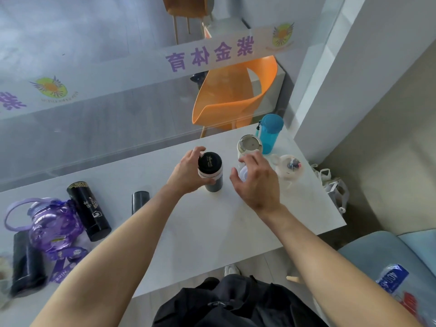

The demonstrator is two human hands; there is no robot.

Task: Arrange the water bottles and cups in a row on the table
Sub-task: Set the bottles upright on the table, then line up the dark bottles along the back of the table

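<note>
My left hand (187, 172) grips a dark bottle with a black lid (210, 171) standing upright on the white table (212, 230). My right hand (256, 179) curls around a clear cup (243, 172) just right of it. Behind them stand a cream tumbler (249, 145) and a blue bottle (271, 133). A clear cup with a small charm (289, 168) stands at the right. On the left lie a black flask (88, 210), a purple jug (53, 224), a small black cup (140, 201) and a black bottle (27, 263).
A glass partition with purple lettering runs along the table's far edge. An orange chair (236, 93) sits behind it. A white bag (335, 187) lies on the floor off the right edge. A blue-grey seat (382, 253) holds a packet at lower right.
</note>
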